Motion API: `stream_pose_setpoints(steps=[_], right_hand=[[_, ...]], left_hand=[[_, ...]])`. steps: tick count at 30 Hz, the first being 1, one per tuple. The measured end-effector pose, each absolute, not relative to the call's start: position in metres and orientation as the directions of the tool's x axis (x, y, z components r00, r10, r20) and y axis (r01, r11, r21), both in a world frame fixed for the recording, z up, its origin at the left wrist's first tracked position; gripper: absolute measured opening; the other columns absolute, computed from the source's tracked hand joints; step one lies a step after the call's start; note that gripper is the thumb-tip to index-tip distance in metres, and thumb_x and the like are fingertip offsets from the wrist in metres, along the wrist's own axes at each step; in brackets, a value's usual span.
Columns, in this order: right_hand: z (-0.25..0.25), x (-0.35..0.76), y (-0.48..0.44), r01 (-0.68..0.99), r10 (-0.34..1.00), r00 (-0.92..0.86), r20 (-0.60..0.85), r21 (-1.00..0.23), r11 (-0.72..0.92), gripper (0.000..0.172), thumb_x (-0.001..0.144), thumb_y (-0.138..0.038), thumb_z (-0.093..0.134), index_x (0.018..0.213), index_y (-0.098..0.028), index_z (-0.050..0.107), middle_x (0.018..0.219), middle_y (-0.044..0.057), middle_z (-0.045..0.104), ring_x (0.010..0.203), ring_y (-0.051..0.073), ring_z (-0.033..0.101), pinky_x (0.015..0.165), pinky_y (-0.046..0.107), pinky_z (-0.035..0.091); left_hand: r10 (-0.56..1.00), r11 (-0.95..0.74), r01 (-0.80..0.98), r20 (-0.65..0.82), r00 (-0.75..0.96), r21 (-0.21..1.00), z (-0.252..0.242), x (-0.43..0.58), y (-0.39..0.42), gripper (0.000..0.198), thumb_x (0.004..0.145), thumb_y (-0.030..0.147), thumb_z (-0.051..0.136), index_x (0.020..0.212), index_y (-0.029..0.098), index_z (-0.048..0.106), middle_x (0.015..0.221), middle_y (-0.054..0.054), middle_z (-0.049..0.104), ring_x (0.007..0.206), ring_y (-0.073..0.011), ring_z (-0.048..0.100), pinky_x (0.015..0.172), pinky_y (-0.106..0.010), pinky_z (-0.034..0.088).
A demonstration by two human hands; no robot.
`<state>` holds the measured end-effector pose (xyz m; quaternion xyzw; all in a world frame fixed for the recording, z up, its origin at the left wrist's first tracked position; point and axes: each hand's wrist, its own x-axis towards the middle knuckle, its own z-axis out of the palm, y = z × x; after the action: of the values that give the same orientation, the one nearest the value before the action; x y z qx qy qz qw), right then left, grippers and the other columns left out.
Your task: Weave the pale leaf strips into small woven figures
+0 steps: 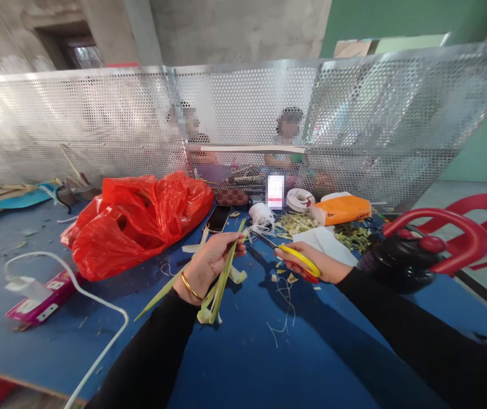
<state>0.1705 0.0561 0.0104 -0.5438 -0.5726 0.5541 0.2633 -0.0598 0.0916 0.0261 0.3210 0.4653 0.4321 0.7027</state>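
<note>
My left hand (pixel 209 262), with a gold bangle on its wrist, is closed on several long green leaf strips (pixel 225 278) that hang down past the palm. My right hand (pixel 300 262) is wrapped round yellow and red-handled scissors (pixel 298 258). Their blades point left toward the tips of the strips, apart from my left fingers. Just beyond the blades sits a bundle of white string (pixel 262 218). Loose thread (pixel 284 309) and small pale scraps lie on the blue table between my hands. Another green leaf (pixel 158 298) lies under my left wrist.
A red plastic bag (pixel 136 221) fills the left. Beside it are a phone (pixel 218 218) and a checked pouch (pixel 231 197). A lit screen (pixel 275 190), tape roll (pixel 300 199), orange tissue pack (pixel 341 208) and black kettle (pixel 400 261) stand rightward. A white cable (pixel 111 309) crosses the left.
</note>
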Motion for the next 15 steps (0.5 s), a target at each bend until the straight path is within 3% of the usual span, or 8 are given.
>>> stream_pose_setpoints(steps=[15], right_hand=[[0.000,0.169,0.068,0.291,0.915,-0.266,-0.303,-0.930,-0.224,0.042,0.074,-0.058,0.067,0.074,-0.019,0.054,0.051,-0.006,0.054,0.033,0.005,0.042,0.030,0.015,0.029]], left_hand=[[0.907,0.416,-0.293,-0.371,0.199,0.861,0.025,-0.059,0.091,0.019,0.083,0.009,0.058,0.065,0.010,0.063,0.055,-0.003,0.058,0.049,-0.0095,0.057,0.056,-0.022,0.055]])
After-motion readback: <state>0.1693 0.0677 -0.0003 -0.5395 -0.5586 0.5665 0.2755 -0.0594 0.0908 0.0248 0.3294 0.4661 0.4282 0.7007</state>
